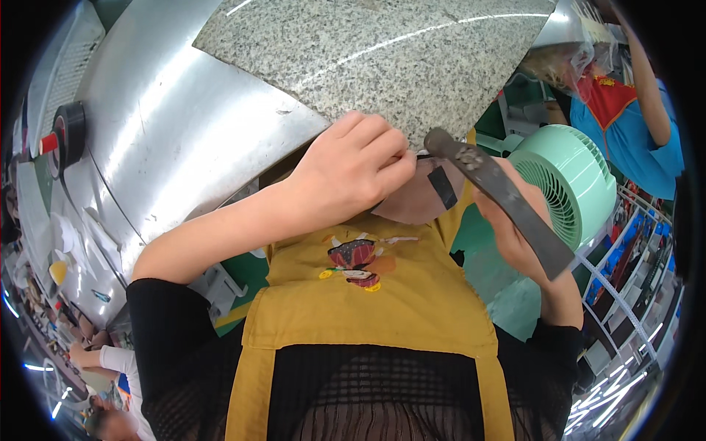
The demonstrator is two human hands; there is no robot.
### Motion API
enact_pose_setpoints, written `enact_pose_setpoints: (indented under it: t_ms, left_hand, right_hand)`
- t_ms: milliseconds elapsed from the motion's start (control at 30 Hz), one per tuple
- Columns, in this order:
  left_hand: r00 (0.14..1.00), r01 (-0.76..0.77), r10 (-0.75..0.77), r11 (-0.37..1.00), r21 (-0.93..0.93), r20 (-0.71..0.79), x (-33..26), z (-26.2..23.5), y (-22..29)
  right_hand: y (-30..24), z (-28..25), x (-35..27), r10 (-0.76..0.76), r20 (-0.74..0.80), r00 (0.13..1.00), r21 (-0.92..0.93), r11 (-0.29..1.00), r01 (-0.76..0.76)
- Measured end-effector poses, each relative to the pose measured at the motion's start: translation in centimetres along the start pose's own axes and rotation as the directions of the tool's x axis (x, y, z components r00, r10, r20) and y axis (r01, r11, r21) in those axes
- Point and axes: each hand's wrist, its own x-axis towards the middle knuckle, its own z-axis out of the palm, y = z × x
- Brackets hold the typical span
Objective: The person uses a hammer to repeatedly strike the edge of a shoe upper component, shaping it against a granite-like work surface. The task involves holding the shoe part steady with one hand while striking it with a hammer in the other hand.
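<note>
My left hand [357, 163] is closed, its fingers curled at the near edge of the granite slab [412, 59]. It grips a flat pinkish-brown piece [412, 200] that hangs over that edge and bears a short black strip [443, 187]. What the fingertips pinch is partly hidden behind the knuckles. My right hand [515, 220] is wrapped around a hammer, whose long dark metal head [507, 198] slants across it. One end of the head is close to the slab's corner, right of my left hand. The handle is hidden by the hand.
Left of the slab lies a shiny metal tabletop [162, 110] with a black tape roll [68, 140] on it. A pale green fan [566, 184] stands at the right, close to my right forearm. Other people, one in a blue shirt [632, 140], are nearby. A mustard apron [368, 309] covers my front.
</note>
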Motion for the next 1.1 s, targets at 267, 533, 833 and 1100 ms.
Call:
enact_pose_setpoints:
  t_ms: [267,533,833,1100]
  left_hand:
    - [0.994,-0.098,0.103,0.989,0.108,-0.042,0.1,0.2,0.0]
    - [0.989,0.151,-0.15,0.98,-0.13,0.02,0.0,-0.9,-0.4]
    - [0.993,-0.111,0.113,0.989,0.097,-0.023,-0.6,-0.4,-0.7]
    - [0.991,-0.131,0.133,0.984,0.118,-0.014,-0.8,-0.3,-0.9]
  right_hand:
    - [0.0,-0.3,0.2,-0.01,0.098,0.995,-0.099,0.995,0.02]
    - [0.0,1.0,0.1,0.017,0.087,0.996,-0.165,0.986,-0.002]
    - [-0.9,0.8,-0.2,0.054,-0.019,0.998,-0.026,0.998,-0.055]
    - [-1.3,0.4,0.3,0.013,-0.019,1.0,0.031,0.999,-0.013]
